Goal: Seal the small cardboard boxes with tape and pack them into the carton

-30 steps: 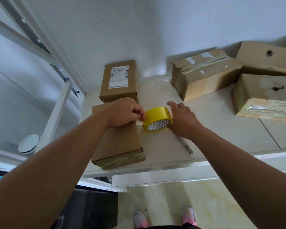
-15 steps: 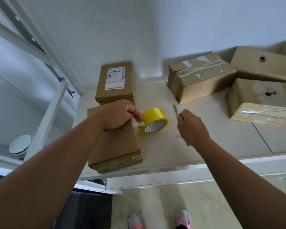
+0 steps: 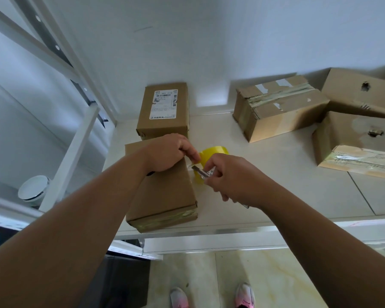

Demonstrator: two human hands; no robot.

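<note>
pinching the clear tape strip (image 3: 189,165) at the edge of the plain brown box (image 3: 162,192): left hand (image 3: 169,153), fingers curled tight. right hand (image 3: 230,176) curled round a thin metal knife (image 3: 200,171), blade tip at the strip. glossy yellow tape roll (image 3: 216,150) sits just behind both hands on the smooth white counter (image 3: 276,174). labelled box (image 3: 163,110) behind.

The person has bare forearms (image 3: 82,218) and wears pink-and-white sneakers (image 3: 245,295).
</note>
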